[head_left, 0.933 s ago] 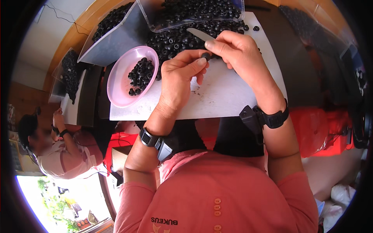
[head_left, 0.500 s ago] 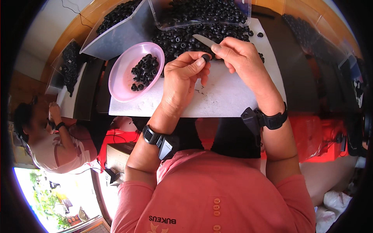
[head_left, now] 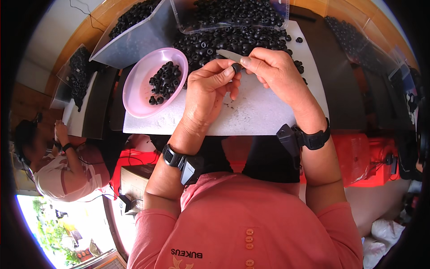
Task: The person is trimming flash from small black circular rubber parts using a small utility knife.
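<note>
Between the thumb and fingers of my left hand (head_left: 211, 83) is pinched a small round black rubber part (head_left: 236, 68). My right hand (head_left: 278, 71) grips a small knife, and its pale blade (head_left: 229, 55) points to the left, close above the black part. The right thumb is at the part's edge; whether the blade touches it I cannot tell. Beyond both hands lies a heap of similar black parts (head_left: 210, 42) on a white board (head_left: 255, 119). To the left, a pink oval bowl (head_left: 134, 96) holds more black parts (head_left: 165, 80).
A clear bin (head_left: 188, 31) full of black parts lies behind the heap, and another bin (head_left: 130, 49) leans at the back left. A few loose parts (head_left: 298, 40) sit near the board's right edge. At far left, another person (head_left: 71, 172) sits at a similar table.
My right hand has moved slightly left and down, bringing the knife and thumb to the black part. The left hand has barely shifted.
</note>
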Available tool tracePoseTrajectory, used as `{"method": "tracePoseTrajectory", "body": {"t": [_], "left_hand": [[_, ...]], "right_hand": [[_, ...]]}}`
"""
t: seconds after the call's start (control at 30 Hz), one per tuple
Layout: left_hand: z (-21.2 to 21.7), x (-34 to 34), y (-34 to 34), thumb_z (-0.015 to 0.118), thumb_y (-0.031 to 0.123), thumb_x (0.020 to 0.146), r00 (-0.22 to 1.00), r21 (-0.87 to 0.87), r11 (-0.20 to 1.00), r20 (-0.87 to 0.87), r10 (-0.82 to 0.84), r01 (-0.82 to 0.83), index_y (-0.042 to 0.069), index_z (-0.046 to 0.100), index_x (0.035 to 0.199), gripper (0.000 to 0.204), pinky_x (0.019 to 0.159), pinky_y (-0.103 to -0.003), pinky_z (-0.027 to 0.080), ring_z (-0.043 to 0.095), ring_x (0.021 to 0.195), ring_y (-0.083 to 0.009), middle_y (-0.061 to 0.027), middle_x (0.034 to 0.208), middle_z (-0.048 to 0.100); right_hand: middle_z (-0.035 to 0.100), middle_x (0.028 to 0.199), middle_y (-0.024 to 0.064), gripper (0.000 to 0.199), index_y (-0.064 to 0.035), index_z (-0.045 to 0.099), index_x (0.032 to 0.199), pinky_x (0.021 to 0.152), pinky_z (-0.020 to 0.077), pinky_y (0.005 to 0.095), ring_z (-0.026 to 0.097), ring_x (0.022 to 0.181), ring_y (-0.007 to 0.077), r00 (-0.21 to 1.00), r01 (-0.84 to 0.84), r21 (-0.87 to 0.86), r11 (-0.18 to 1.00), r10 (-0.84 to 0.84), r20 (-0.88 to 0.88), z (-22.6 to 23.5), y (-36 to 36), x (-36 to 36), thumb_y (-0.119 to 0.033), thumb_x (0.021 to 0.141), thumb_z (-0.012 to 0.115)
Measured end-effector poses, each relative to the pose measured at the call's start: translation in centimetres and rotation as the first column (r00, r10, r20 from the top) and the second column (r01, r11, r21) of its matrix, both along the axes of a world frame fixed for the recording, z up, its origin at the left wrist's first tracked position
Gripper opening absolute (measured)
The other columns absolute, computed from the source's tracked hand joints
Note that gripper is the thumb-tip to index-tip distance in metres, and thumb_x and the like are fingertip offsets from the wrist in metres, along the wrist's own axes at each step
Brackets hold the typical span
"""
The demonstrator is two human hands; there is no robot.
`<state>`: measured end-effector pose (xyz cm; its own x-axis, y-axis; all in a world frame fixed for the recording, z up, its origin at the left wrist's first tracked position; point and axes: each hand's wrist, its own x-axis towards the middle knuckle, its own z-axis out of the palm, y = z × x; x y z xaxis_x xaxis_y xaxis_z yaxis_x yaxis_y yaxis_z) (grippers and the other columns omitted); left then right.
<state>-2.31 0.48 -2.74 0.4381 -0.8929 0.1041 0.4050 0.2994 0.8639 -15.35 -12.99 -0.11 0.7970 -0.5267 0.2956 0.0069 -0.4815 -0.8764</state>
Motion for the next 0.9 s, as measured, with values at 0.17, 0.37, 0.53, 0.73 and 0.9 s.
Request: {"method": "tracePoseTrajectory", "body": {"t": [0.17, 0.37, 0.53, 0.73, 0.9], "left_hand": [[0.09, -0.02, 0.09, 0.058, 0.01, 0.1, 1.0, 0.023, 1.0, 0.011, -0.005, 0.005, -0.006, 0.064, 0.106, 0.018, 0.06, -0.029, 0.049, 0.062, 0.076, -0.0183, -0.0132, 0.093, 0.067], [0.02, 0.16, 0.12, 0.058, 0.011, 0.1, 1.0, 0.007, 1.0, 0.015, -0.025, 0.025, -0.006, 0.063, 0.105, 0.018, 0.059, -0.03, 0.048, 0.062, 0.078, -0.0187, -0.0133, 0.092, 0.065], [0.06, 0.05, 0.11, 0.059, 0.007, 0.099, 0.999, -0.004, 1.0, -0.033, -0.014, 0.014, -0.006, 0.065, 0.105, 0.015, 0.056, -0.028, 0.049, 0.061, 0.071, -0.0158, -0.0108, 0.087, 0.066], [-0.05, 0.21, 0.2, 0.058, 0.011, 0.1, 1.0, 0.012, 1.0, -0.009, -0.027, 0.027, -0.006, 0.062, 0.104, 0.018, 0.057, -0.029, 0.046, 0.058, 0.074, -0.0168, -0.0124, 0.09, 0.063], [-0.25, 0.5, 0.25, 0.057, 0.01, 0.099, 0.998, 0.021, 0.999, -0.03, -0.048, 0.049, -0.006, 0.062, 0.104, 0.017, 0.054, -0.028, 0.045, 0.058, 0.074, -0.0166, -0.0124, 0.089, 0.063]], "right_hand": [[0.059, 0.062, 0.007, 0.03, 0.001, 0.067, 0.079, 0.053, 0.039, 0.0307, 0.049, 0.055, 0.0118, 0.999, -0.022, -0.015, 1.0, 0.022, -0.023, 0.26, 0.08, -0.08, -0.025, 0.095, 0.064], [0.06, 0.062, 0.007, 0.03, 0.0009, 0.066, 0.079, 0.053, 0.0391, 0.0306, 0.049, 0.056, 0.012, 0.999, -0.016, -0.005, 1.0, 0.016, -0.036, 0.4, 0.16, -0.08, -0.025, 0.095, 0.064], [0.043, 0.054, -0.0032, 0.033, -0.0033, 0.065, 0.079, 0.046, 0.0308, 0.0241, 0.041, 0.05, 0.0055, 0.998, -0.053, -0.047, 0.997, 0.055, 0.026, -0.2, 0.01, 0.09, -0.03, 0.099, 0.061], [0.044, 0.054, -0.0033, 0.032, -0.0038, 0.064, 0.077, 0.046, 0.0302, 0.0246, 0.04, 0.051, 0.0053, 0.998, -0.05, -0.067, 0.997, 0.051, 0.019, -0.1, 0.17, 0.05, -0.028, 0.099, 0.062], [0.043, 0.054, -0.0034, 0.031, -0.0046, 0.064, 0.076, 0.046, 0.0299, 0.0252, 0.039, 0.051, 0.0054, 0.998, -0.062, -0.145, 0.988, 0.058, -0.03, -0.04, 0.03, -0.19, -0.027, 0.098, 0.063]]}}
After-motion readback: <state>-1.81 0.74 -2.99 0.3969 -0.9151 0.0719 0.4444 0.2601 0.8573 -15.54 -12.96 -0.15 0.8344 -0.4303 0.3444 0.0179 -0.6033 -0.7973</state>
